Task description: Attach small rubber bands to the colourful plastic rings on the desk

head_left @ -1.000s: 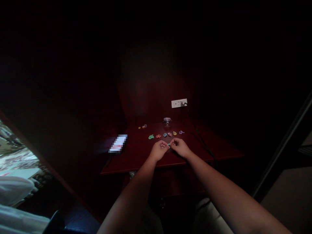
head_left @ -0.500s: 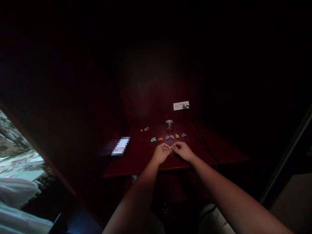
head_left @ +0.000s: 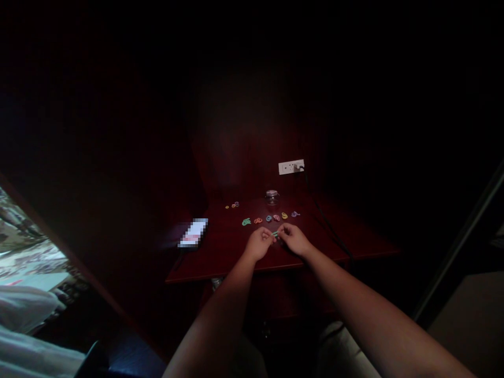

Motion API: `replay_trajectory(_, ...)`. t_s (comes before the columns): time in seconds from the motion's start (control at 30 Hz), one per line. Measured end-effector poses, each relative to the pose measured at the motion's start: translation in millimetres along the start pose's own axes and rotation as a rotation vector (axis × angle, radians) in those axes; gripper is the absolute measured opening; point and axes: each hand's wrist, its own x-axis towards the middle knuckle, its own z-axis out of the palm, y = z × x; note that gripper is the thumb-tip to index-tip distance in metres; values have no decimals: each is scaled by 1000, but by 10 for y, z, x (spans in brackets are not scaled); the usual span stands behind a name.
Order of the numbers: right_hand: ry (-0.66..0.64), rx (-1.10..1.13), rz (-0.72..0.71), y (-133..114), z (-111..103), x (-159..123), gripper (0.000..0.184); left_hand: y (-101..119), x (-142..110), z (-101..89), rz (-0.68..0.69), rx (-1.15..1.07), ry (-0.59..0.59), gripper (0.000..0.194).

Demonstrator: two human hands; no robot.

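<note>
My left hand [head_left: 259, 243] and my right hand [head_left: 293, 239] meet over the dark red table [head_left: 236, 257], fingers pinched together. Between the fingertips they hold a small green band [head_left: 275, 234], which looks pulled a little sideways. Just beyond the hands lies a row of several small coloured bands [head_left: 270, 218]: green, orange, blue, pink, yellow, purple. A smaller cluster of bands [head_left: 232, 205] lies farther back on the left. A small glass jar [head_left: 271, 197] stands behind the row.
A lit phone [head_left: 192, 233] lies at the table's left edge. A white wall socket [head_left: 291, 167] has a plug in it, and its dark cable [head_left: 326, 226] runs down the table's right side. Bedding shows at the far left. The room is very dark.
The hands stay pinched together on the green band in all frames. The band now looks stretched slightly between the fingertips. The view shifted a little.
</note>
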Motion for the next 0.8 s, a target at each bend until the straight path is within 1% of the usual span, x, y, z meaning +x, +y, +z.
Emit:
replay_trajectory(0.17,-11,75,25,-17,-12,8,16,-29,15,-8,9,-24,16,7)
replay_trajectory(0.3,-61,-24,-12,-45,-23,1,17,-54,25,-7,12,-42,3,7)
replay_trajectory(0.5,27,-113,-47,-43,-26,-2,12,-26,19,-2,-7,-37,14,5)
replay_trajectory(0.8,14,36,18,-47,-11,-6,14,6,1,-18,11,25,25,7)
